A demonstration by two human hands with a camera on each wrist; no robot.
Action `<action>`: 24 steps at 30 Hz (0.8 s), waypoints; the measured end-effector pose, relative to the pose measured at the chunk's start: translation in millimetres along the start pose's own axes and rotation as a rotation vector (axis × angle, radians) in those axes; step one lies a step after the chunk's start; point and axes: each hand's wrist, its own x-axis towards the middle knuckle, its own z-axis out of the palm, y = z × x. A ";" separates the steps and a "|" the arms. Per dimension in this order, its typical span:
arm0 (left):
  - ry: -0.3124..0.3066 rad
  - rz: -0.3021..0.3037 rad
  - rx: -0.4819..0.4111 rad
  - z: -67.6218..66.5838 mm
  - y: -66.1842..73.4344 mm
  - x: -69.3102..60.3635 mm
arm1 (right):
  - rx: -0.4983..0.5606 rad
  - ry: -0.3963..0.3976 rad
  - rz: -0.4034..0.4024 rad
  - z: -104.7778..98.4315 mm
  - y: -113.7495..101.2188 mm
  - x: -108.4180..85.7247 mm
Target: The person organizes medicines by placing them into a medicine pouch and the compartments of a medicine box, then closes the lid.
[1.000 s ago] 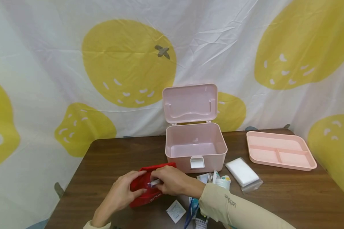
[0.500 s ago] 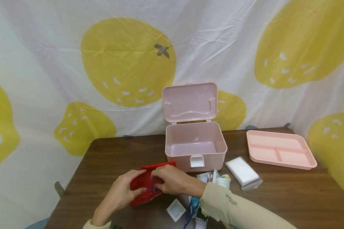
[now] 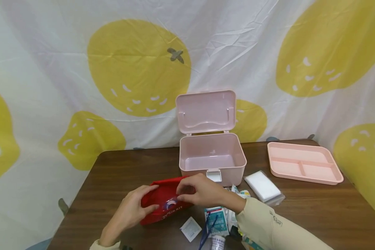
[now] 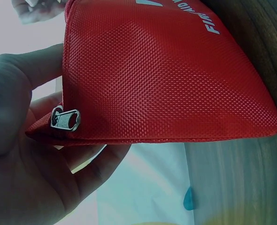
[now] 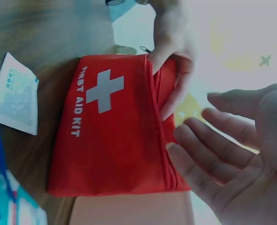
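My left hand (image 3: 129,210) grips the end of a red first aid pouch (image 5: 115,136), which has a white cross and a zipper along its mouth. The pouch's mouth gapes toward me. Inside lies a small clear-wrapped item with white and purple on it (image 3: 170,204); its kind is hard to tell. At the right end of that mouth hovers my right hand (image 3: 203,190), its fingers loosely bent and holding nothing. The left wrist view shows the zipper pull (image 4: 65,120) close to the left hand.
Behind the pouch stands a pink box (image 3: 212,163) with its lid raised. A pink divided tray (image 3: 300,159) and a bagged white pad (image 3: 263,186) lie right. A square sachet (image 3: 191,229), a teal packet (image 3: 217,220), a blue cord (image 3: 205,234) and a small printed cylinder (image 3: 218,242) lie in front.
The white and purple item has gone from my right hand's fingers into the pouch. That hand has drawn back right and its fingers have loosened. My left hand stays on the pouch.
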 end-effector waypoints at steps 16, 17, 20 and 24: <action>0.033 -0.001 0.009 1.3 -2.2 1.1 | 0.087 -0.219 0.140 13.7 24.4 -24.3; 0.033 0.002 0.006 1.5 -2.2 1.1 | 0.080 -0.225 0.152 16.1 25.6 -24.4; 0.031 0.016 0.005 1.4 -2.2 1.1 | 0.073 -0.235 0.198 23.8 30.0 -24.0; 0.026 0.014 0.000 0.8 -1.5 1.2 | 0.085 -0.239 0.275 33.8 34.4 -23.6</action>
